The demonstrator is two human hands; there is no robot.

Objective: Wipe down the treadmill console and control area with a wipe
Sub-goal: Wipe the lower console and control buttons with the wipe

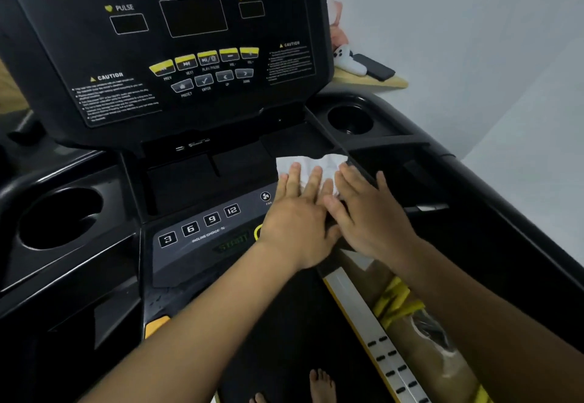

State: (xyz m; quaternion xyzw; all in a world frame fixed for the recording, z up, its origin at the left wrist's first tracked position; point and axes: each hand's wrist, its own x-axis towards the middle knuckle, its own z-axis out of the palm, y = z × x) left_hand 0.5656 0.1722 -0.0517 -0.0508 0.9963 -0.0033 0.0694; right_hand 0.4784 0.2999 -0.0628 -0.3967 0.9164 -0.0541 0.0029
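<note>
A white wipe (308,165) lies crumpled on the black tray of the treadmill console (202,162), just above the control strip. My left hand (298,216) lies flat on the wipe with straight fingers, pressing it down. Beside it my right hand (368,213) lies flat too, its fingertips on the wipe's right edge. The two hands touch side by side. The control strip (196,232) with number buttons 3, 6, 9, 12 and a fan button sits left of my hands. The upright display panel (177,39) with yellow buttons rises behind.
Round cup holders sit at the left (60,216) and back right (349,118) of the console. A small wooden shelf (369,78) behind the console carries a dark phone and a white object. A white wall is on the right. My bare feet (320,385) stand on the belt below.
</note>
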